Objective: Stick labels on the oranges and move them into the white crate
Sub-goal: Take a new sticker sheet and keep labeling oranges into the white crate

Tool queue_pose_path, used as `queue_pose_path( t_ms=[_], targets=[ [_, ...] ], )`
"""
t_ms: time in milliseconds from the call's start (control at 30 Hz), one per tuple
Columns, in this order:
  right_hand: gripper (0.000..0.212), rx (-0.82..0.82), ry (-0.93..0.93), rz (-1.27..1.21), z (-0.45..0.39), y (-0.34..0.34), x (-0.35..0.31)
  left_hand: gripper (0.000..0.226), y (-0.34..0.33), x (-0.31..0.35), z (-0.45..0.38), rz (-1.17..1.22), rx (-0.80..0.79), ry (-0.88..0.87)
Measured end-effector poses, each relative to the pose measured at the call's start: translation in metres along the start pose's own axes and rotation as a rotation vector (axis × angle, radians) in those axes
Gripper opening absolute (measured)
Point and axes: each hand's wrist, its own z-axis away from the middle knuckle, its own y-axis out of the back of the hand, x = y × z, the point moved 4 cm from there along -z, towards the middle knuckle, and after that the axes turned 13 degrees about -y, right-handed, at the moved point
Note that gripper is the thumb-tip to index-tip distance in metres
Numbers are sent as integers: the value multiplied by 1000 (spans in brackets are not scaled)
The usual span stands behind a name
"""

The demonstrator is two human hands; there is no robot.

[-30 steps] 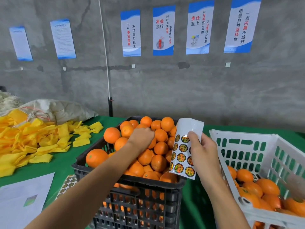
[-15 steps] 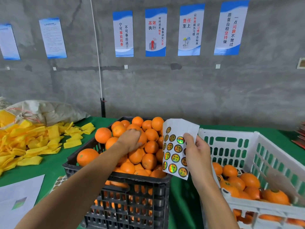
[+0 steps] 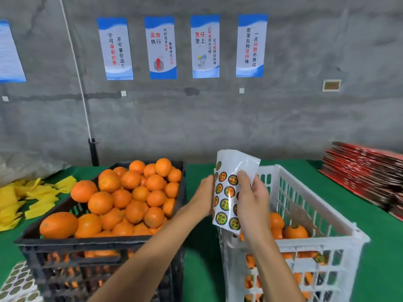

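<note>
Glossy label sheet with round stickers curls in your right hand, thumb pinching it; your left hand touches its left edge, grip hidden. Round oranges heap the black slatted crate; right, the white lattice crate holds several

We see right hand pinching label sheet, left hand touching its edge (between black crate and white crate).

Narrow green tabletop lane open at frame centre between black crate and white crate; label sheet blocks its top.
</note>
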Motion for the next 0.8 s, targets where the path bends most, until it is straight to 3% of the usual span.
queue_pose_path(
  t_ms=[67, 200, 300, 367, 500, 667, 733, 800],
  targets=[
    [23, 26, -26, -18, -1, 12, 2, 64, -27, -6, 4, 75, -52, -8],
    [22, 60, -63, -55, 0, 33, 7, 37, -51, -19, 12, 145, -50, 103],
    [20, 64, -74, -96, 1, 41, 10, 47, -44, -17, 14, 18, -34, 113],
    [17, 69, -69, -119, 1, 42, 10, 49, -25, -8, 13, -148, 13, 23],
    [6, 76, -58, -171, -1, 38, 12, 26, 35, 10, 21, -437, 212, -190],
    [15, 105, 0, -183, 4, 13, 14, 43, 101, 37, 68, -481, 802, -440],
    [16, 95, 27, -190, 9, -3, 15, 34, 106, 47, 82, -474, 812, -545],
    [11, 92, 80, -162, 15, -20, 17, 25, 104, 54, 88, -478, 662, -604]
  ],
)
